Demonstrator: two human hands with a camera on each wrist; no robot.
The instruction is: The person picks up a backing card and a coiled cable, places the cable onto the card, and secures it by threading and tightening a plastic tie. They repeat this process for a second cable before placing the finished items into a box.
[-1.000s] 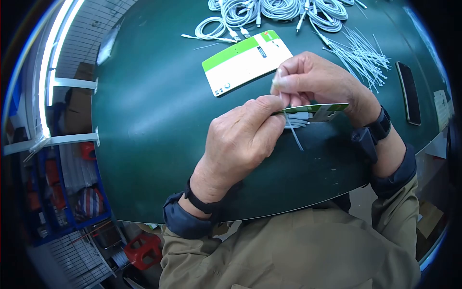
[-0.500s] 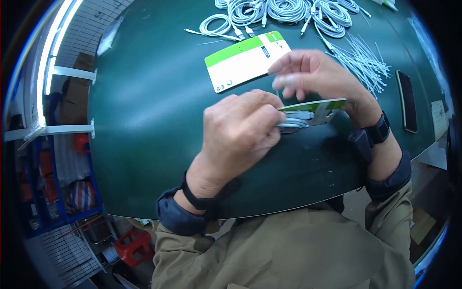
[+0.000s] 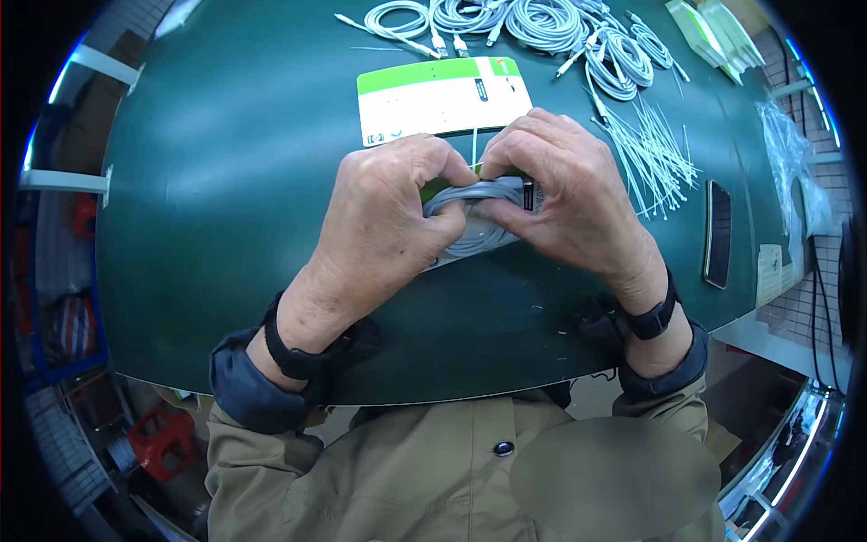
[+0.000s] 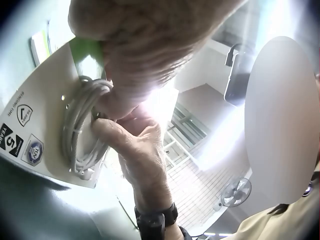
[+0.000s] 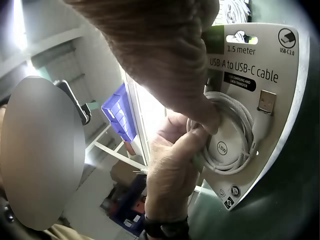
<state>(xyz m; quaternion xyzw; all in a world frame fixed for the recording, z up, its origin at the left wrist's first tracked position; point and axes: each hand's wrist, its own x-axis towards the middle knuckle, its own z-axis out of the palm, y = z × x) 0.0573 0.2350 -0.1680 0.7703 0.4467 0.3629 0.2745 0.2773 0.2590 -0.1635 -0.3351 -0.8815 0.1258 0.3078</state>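
Grey-white cable, one braided coil (image 3: 479,191), lies against the front of one cream and green cardboard hanging card (image 5: 287,65), between the person's two hands above the table. Both hands grip it: the left hand (image 3: 384,212) pinches the coil at one side with thumb and forefinger, and the right hand (image 3: 573,194) does likewise just beside, the fingertips nearly meeting. One metal USB-A plug (image 5: 267,101) shows on the card beside the coil. One thin white plastic strip (image 3: 474,144) stands up between the hands; its lower end is hidden.

One more white card with a green band (image 3: 442,99) lies flat on the dark green tabletop (image 3: 217,235), just beyond the hands. Farther off is one group of grey-white cable coils (image 3: 546,41), at least five, overlapping too much for an exact count. Near the right hand fans out one heap of white plastic cable ties (image 3: 646,158), too many to count. To its right lie one black phone (image 3: 718,235) and, farther back, one stack of green and white cards (image 3: 713,41).
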